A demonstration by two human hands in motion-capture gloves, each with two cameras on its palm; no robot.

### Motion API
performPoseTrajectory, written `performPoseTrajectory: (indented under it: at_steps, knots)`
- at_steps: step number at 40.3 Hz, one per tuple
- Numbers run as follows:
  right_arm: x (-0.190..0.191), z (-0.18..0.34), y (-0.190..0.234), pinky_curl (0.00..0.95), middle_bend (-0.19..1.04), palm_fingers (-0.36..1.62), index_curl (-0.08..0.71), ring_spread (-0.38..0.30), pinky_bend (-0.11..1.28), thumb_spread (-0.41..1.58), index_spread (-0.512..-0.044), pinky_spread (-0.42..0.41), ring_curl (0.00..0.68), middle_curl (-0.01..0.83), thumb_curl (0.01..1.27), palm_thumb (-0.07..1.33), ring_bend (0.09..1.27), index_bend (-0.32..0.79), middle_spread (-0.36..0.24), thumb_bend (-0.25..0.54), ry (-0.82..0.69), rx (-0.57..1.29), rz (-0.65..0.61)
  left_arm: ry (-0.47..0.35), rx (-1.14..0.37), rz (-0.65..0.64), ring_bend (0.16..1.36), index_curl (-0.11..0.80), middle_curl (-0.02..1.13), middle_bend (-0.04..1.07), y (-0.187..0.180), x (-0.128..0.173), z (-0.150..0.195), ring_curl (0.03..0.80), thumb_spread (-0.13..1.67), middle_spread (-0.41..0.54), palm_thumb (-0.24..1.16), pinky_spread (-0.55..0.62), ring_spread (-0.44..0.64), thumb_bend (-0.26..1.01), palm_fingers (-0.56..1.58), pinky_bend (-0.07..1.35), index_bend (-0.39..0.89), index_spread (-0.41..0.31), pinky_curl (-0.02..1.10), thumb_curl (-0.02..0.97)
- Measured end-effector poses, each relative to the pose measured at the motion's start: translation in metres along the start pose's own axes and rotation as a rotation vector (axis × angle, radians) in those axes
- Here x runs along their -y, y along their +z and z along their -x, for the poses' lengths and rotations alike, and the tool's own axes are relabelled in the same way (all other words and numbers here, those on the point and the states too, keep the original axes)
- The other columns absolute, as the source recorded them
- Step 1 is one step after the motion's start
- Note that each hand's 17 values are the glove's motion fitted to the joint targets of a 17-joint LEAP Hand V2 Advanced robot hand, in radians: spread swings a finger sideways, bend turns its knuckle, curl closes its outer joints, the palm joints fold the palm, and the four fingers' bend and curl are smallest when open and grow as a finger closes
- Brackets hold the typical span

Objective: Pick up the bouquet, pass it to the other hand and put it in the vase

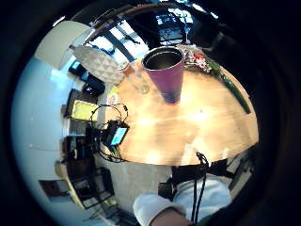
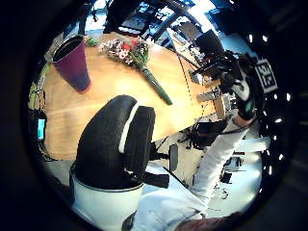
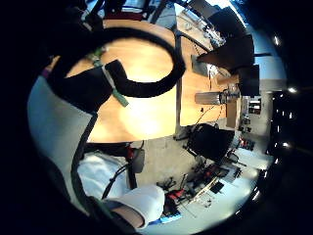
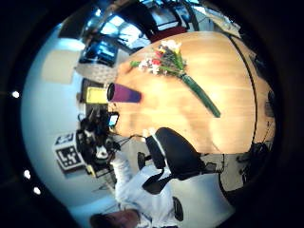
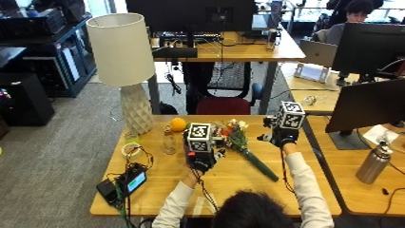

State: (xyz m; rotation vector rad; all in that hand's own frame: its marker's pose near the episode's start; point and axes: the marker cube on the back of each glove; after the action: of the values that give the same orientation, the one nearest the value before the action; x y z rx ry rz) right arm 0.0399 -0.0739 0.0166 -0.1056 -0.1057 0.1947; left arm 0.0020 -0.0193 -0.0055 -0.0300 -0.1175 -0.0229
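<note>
The bouquet [image 5: 244,147] lies flat on the table [image 5: 164,183], its blossoms toward the far edge and its green-wrapped stems slanting toward the person's right. Neither hand touches it.

The left hand [image 5: 202,159] hangs above the table just left of the bouquet's flower end, fingers hanging relaxed and holding nothing. From the outside view it hides the vase; the left palm views show the purple vase [image 1: 167,70] standing upright on the table beside the bouquet's flowers [image 2: 126,50], its dark mouth open.

The right hand [image 5: 280,135] is raised just right of the bouquet's flowers, above the table's right side. Its fingers are loosely spread and nothing is in them.

Left of the bouquet stand a clear glass bottle [image 5: 168,143] and an orange [image 5: 178,124], with a white lamp [image 5: 126,57] beyond them at the far left corner. Further left of the bouquet, near the front edge, a small device with a lit screen [image 5: 130,183] sits among black cables.
</note>
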Motion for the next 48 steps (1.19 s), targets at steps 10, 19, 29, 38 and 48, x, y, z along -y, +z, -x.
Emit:
performPoseTrajectory:
  at_steps: [10,19,29,38,48]
  knots:
    - [0.047,-0.029,0.084,0.379,0.33,0.46,0.001,0.125,0.91,1.02,-0.182,0.249,0.345,0.327,0.26,0.50,0.78,0.01,0.073,0.015,0.084,0.059,0.090,0.029,-0.010,-0.002,0.60,0.231,0.28,0.18,0.003,-0.004,-0.003,0.275,1.16,0.185,0.17,0.27,0.23,-0.02,0.39,0.44,0.13,0.040,0.30,0.212]
    - [-0.014,-0.014,0.143,0.374,0.34,0.47,0.011,0.083,0.90,0.98,-0.158,0.205,0.353,0.352,0.30,0.61,0.79,0.04,0.066,0.002,0.170,0.093,0.366,0.035,-0.012,0.014,0.60,0.245,0.29,0.18,0.014,-0.003,-0.001,0.280,1.16,0.185,0.17,0.27,0.23,-0.02,0.38,0.44,0.13,0.037,0.31,0.226]
    - [-0.009,-0.015,0.207,0.369,0.33,0.48,0.029,0.056,0.89,0.95,-0.165,0.188,0.355,0.366,0.33,0.67,0.77,0.05,0.049,-0.021,0.117,0.058,0.398,0.009,-0.015,0.030,0.61,0.256,0.31,0.18,0.017,-0.005,0.005,0.286,1.17,0.186,0.16,0.28,0.23,-0.02,0.37,0.43,0.13,0.036,0.32,0.238]
    - [-0.010,-0.011,0.221,0.340,0.40,0.61,0.080,-0.010,0.79,0.92,-0.208,0.155,0.341,0.394,0.35,0.75,0.71,0.14,-0.011,-0.005,0.075,-0.009,0.332,0.011,-0.019,0.037,0.61,0.262,0.31,0.18,0.025,0.000,0.009,0.289,1.17,0.187,0.16,0.29,0.23,-0.02,0.37,0.43,0.13,0.036,0.33,0.245]
    - [0.018,-0.017,0.212,0.290,0.41,1.04,0.232,-0.149,0.56,0.86,-0.212,-0.058,0.320,0.420,0.42,0.98,0.55,0.31,-0.081,0.056,0.170,-0.205,0.070,0.003,-0.038,0.071,0.60,0.270,0.32,0.18,0.030,0.006,0.011,0.290,1.17,0.185,0.16,0.29,0.23,-0.02,0.38,0.42,0.13,0.035,0.34,0.250]
